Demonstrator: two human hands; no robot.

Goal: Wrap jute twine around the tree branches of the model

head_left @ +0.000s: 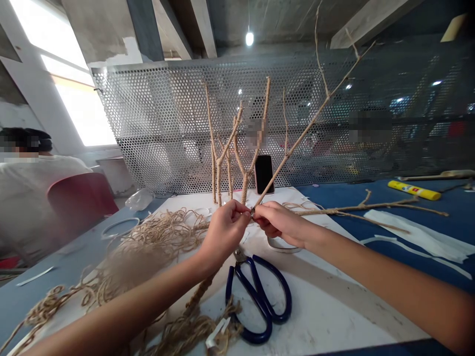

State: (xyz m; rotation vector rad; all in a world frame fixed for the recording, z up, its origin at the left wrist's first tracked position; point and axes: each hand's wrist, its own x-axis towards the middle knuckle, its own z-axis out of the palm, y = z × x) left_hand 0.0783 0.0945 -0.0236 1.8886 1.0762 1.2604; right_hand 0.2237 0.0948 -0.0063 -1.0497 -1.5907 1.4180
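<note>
And here both hands meet over the white board, left hand and right hand nearly touching, each with thumb and fingers pinched together at the lower end of a long forked branch. What exactly sits between the fingertips is too small to tell. The branch slants up from them and away to the right! Just beyond the hands stand twine-wrapped branches, with a dark-screened phone behind. Left of the left hand, a tangle of loose twine; nearer the person, below both hands, blue-handled scissors; out right, a yellow tube.
</note>
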